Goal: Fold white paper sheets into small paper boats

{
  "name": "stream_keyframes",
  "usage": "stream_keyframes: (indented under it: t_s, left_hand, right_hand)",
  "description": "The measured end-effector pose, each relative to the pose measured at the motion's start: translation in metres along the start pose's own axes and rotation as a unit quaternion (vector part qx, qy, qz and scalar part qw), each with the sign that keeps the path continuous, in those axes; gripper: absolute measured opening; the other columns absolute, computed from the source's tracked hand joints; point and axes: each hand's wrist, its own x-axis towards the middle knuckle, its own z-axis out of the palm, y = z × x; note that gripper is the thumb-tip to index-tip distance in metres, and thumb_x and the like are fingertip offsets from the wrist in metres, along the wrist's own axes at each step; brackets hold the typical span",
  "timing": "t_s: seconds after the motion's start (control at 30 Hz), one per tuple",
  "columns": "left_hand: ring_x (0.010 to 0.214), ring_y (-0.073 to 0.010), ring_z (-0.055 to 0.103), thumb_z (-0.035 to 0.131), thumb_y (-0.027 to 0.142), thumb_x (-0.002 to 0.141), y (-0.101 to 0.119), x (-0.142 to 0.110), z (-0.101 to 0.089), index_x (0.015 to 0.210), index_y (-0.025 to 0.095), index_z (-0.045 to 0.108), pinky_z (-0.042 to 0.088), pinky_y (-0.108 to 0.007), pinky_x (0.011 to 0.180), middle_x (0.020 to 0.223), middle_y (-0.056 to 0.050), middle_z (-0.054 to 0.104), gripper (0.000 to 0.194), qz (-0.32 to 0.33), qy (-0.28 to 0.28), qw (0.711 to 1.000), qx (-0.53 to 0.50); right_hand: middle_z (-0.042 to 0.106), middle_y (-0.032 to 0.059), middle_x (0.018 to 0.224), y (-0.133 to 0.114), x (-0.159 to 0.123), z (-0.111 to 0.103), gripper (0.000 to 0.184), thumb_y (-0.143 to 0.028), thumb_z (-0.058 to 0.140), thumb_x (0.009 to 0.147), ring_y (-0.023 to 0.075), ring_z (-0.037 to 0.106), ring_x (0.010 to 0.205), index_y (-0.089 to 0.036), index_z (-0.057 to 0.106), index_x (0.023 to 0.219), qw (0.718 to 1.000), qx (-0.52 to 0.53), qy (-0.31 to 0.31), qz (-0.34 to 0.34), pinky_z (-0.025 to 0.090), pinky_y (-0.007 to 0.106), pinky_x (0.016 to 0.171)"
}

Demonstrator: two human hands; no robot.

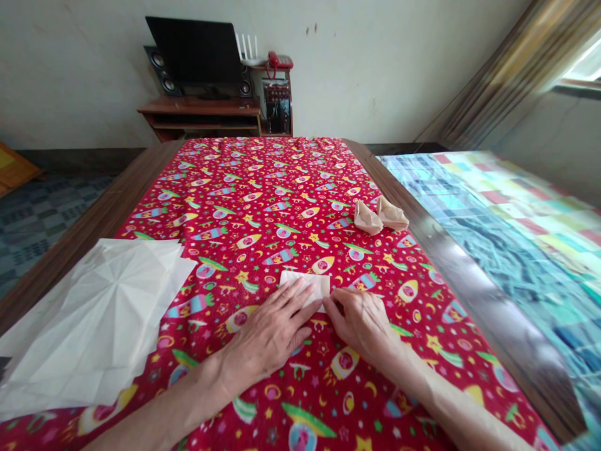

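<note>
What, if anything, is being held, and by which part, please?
Folded paper lies under the left hand; whether the right hand pinches its right edge cannot be told.

Red cloth, seemingly printed with colourful rockets.

window light, right | glare on wooden edge | corners stretched, soft

From my end I count 2 hands, 1 small flat paper, 2 folded paper shapes, 1 pile of white sheets (no. of sheets: can't tell), 1 PC screen, 2 speakers, 1 red tel. & 1 curtain.
</note>
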Motion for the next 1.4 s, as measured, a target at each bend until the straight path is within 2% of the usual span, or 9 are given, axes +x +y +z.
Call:
stream_keyframes:
  t_s: [0.3, 0.43, 0.53, 0.63, 0.73, 0.87, 1.03, 1.17, 1.4]
  left_hand:
    - [0.141, -0.0258, 0.021, 0.042, 0.029, 0.096, 0.000, -0.002, 0.002, 0.142, 0.022, 0.033, 0.028, -0.046, 0.113, 0.151, -0.006, 0.032, 0.048, -0.009, -0.022, 1.000, -0.001]
    - [0.142, -0.0240, 0.020, 0.040, 0.032, 0.096, 0.000, -0.002, 0.002, 0.140, 0.022, 0.036, 0.026, -0.045, 0.114, 0.151, -0.005, 0.032, 0.045, -0.009, -0.019, 1.000, -0.004]
    - [0.142, -0.0218, 0.019, 0.038, 0.033, 0.097, -0.001, -0.002, 0.003, 0.141, 0.019, 0.035, 0.024, -0.041, 0.115, 0.152, -0.007, 0.030, 0.046, -0.016, -0.013, 1.000, 0.001]
    - [0.143, -0.0207, 0.018, 0.039, 0.032, 0.096, -0.003, -0.004, 0.002, 0.143, 0.018, 0.032, 0.020, -0.040, 0.116, 0.153, -0.007, 0.027, 0.049, -0.003, -0.018, 1.000, 0.022]
    - [0.142, -0.0200, 0.019, 0.040, 0.030, 0.096, -0.007, -0.010, -0.002, 0.144, 0.021, 0.030, 0.019, -0.041, 0.117, 0.153, -0.002, 0.026, 0.050, 0.009, -0.032, 0.998, 0.047]
    - [0.141, -0.0185, 0.024, 0.038, 0.031, 0.097, -0.015, -0.027, -0.008, 0.142, 0.023, 0.033, 0.018, -0.042, 0.116, 0.152, 0.001, 0.029, 0.046, 0.003, -0.030, 0.997, 0.075]
    - [0.138, -0.0175, 0.030, 0.038, 0.028, 0.097, -0.017, -0.039, -0.012, 0.140, 0.020, 0.038, 0.023, -0.040, 0.115, 0.148, -0.001, 0.038, 0.044, -0.015, -0.011, 0.997, 0.074]
    - [0.139, -0.0184, 0.028, 0.038, 0.031, 0.097, -0.014, -0.023, -0.010, 0.136, 0.016, 0.043, 0.023, -0.038, 0.116, 0.147, -0.005, 0.039, 0.042, 0.008, 0.000, 0.998, 0.056]
    - [0.141, -0.0224, 0.022, 0.033, 0.037, 0.098, -0.021, 0.004, -0.003, 0.143, 0.016, 0.032, 0.021, -0.045, 0.115, 0.152, -0.007, 0.028, 0.049, -0.008, -0.009, 0.998, 0.063]
  right_hand:
    - [0.059, 0.0004, 0.061, 0.000, 0.003, -0.006, 0.027, -0.029, 0.049, 0.091, 0.0129, 0.052, 0.055, -0.019, 0.057, 0.068, 1.000, -0.015, -0.005, -0.015, 0.031, 0.026, 0.053]
    - [0.067, 0.0124, 0.104, -0.005, -0.006, -0.011, 0.027, -0.017, 0.039, 0.094, 0.0226, 0.060, 0.096, -0.012, 0.062, 0.108, 0.987, -0.010, 0.021, -0.157, 0.048, 0.033, 0.077]
    - [0.049, 0.0160, 0.138, -0.008, -0.016, -0.009, 0.042, -0.014, 0.035, 0.094, 0.0249, 0.040, 0.130, -0.007, 0.045, 0.134, 0.969, 0.004, -0.011, -0.246, 0.040, 0.042, 0.103]
    - [0.030, 0.0162, 0.149, -0.005, -0.024, -0.007, 0.059, -0.032, 0.043, 0.095, 0.0256, 0.025, 0.139, -0.005, 0.027, 0.145, 0.970, 0.012, -0.073, -0.231, 0.034, 0.044, 0.110]
    - [0.024, 0.0139, 0.152, 0.004, -0.030, -0.008, 0.069, -0.042, 0.044, 0.094, 0.0253, 0.019, 0.141, -0.007, 0.018, 0.148, 0.970, 0.022, -0.110, -0.216, 0.032, 0.045, 0.112]
    - [0.026, 0.0136, 0.151, 0.012, -0.035, -0.013, 0.064, -0.040, 0.043, 0.095, 0.0253, 0.023, 0.140, -0.009, 0.023, 0.147, 0.968, 0.001, -0.128, -0.216, 0.033, 0.046, 0.111]
    - [0.050, 0.0142, 0.137, 0.006, -0.029, -0.014, 0.045, -0.029, 0.044, 0.095, 0.0272, 0.043, 0.130, -0.007, 0.047, 0.134, 0.971, -0.023, -0.050, -0.232, 0.038, 0.050, 0.107]
    - [0.067, 0.0141, 0.113, -0.004, -0.014, -0.010, 0.031, -0.022, 0.044, 0.095, 0.0262, 0.060, 0.111, -0.006, 0.064, 0.112, 0.968, -0.021, 0.027, -0.249, 0.039, 0.050, 0.106]
    - [0.054, 0.0172, 0.131, 0.008, 0.004, -0.003, 0.041, -0.028, 0.041, 0.096, 0.0275, 0.049, 0.124, -0.004, 0.054, 0.127, 0.978, -0.040, -0.002, -0.207, 0.043, 0.047, 0.103]
